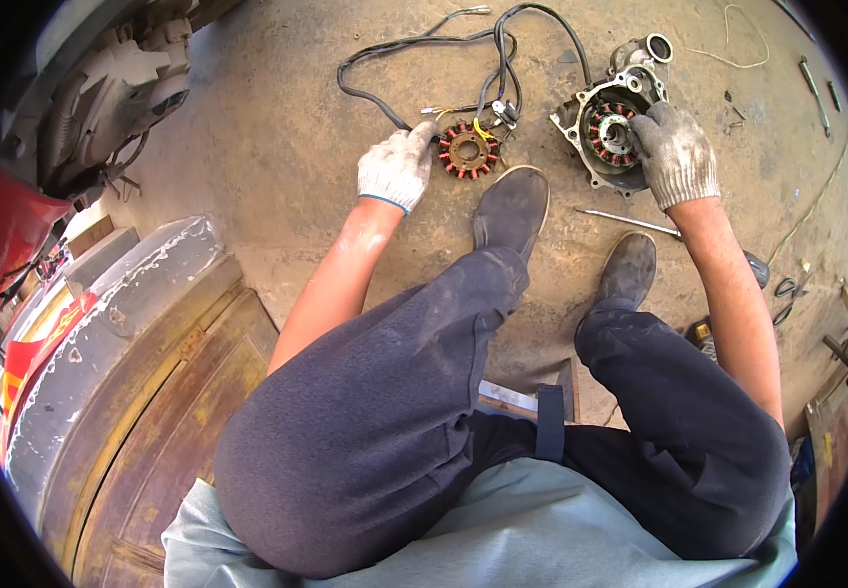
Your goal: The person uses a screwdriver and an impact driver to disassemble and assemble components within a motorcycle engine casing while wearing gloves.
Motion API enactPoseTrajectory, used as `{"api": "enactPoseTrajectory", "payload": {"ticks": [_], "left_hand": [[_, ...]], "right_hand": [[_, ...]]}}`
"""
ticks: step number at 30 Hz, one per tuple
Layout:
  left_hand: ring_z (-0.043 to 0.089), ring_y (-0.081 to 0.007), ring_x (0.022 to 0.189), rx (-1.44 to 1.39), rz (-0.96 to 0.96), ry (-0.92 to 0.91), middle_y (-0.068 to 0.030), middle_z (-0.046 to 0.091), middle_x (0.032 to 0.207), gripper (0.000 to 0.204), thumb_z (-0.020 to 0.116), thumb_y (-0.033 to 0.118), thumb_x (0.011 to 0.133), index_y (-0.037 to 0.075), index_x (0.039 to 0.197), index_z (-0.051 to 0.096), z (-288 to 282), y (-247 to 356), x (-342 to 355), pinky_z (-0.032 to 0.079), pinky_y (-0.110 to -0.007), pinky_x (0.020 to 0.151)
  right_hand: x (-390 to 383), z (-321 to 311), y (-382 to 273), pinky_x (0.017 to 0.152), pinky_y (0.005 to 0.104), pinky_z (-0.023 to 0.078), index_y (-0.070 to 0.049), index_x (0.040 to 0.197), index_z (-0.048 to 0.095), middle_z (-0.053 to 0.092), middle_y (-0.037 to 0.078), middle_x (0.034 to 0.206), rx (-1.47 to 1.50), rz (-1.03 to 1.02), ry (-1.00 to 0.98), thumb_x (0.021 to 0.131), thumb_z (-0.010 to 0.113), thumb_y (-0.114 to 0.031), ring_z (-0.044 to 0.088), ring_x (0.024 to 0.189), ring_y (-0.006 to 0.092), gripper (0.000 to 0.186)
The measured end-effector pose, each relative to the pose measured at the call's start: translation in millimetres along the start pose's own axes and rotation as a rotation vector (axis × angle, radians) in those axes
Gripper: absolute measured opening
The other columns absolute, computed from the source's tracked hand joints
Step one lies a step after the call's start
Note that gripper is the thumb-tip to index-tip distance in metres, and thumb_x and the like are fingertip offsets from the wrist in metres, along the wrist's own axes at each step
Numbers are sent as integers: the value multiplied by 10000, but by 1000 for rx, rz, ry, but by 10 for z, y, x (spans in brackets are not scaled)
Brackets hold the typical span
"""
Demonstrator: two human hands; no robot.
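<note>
My left hand (396,167), in a whitish knit glove, is closed on a black cable (385,106) beside a loose stator coil (468,150). That stator is a ring of red-brown windings around a bare metal centre, lying on the floor. My right hand (676,152), in a dirty glove, grips the right rim of a metal engine cover (573,122). Its curled fingers reach to a second stator (612,135) seated inside the cover. The fingertips there are partly hidden. From the loose stator the cable loops away, ending in a pale connector (479,10).
A screwdriver-like rod (628,220) lies near my right shoe (628,267); my left shoe (512,208) is just below the loose stator. Metal tools (816,96) lie at the far right. A motorcycle engine (115,88) stands at the left, above a wooden panel (164,421).
</note>
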State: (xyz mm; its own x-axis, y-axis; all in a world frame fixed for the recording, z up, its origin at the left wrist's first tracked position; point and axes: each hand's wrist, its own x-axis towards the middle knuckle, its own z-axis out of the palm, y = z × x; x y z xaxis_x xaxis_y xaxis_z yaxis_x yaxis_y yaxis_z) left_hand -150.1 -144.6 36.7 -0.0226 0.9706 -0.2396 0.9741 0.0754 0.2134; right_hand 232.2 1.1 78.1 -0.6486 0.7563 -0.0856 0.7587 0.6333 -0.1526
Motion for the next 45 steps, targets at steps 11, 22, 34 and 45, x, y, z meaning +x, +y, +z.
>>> {"api": "enactPoseTrajectory", "payload": {"ticks": [11, 22, 34, 45], "left_hand": [[750, -345, 987, 139, -165, 19, -113, 767, 1024, 294, 678, 214, 960, 189, 1249, 725, 5, -559, -267, 588, -496, 868], [751, -382, 1053, -195, -349, 238, -173, 788, 1130, 239, 683, 240, 993, 82, 1138, 787, -196, -483, -431, 589, -453, 928], [741, -346, 945, -224, -497, 178, -124, 767, 1018, 348, 766, 280, 940, 115, 1246, 747, -117, -136, -830, 587, -481, 866], [727, -333, 995, -185, -444, 140, -119, 740, 1061, 412, 799, 279, 915, 118, 1288, 731, -82, -227, -723, 576, -485, 882]], "right_hand": [[-5, -6, 6, 872, 486, 573, -96, 1185, 736, 705, 150, 1083, 22, -52, 29, 922, 679, -122, 698, 1014, 360, 270], [-44, 68, 42, 865, 485, 573, -88, 1143, 718, 691, 143, 1069, -17, -65, -2, 916, 646, -102, 687, 1001, 355, 238], [1, 44, -46, 842, 502, 573, -96, 1113, 700, 683, 148, 1063, 21, -6, 25, 947, 681, -163, 688, 972, 370, 180], [-78, 143, 82, 888, 487, 583, -102, 1181, 702, 698, 144, 1148, 26, -66, 34, 911, 657, -86, 695, 1026, 368, 275]]}}
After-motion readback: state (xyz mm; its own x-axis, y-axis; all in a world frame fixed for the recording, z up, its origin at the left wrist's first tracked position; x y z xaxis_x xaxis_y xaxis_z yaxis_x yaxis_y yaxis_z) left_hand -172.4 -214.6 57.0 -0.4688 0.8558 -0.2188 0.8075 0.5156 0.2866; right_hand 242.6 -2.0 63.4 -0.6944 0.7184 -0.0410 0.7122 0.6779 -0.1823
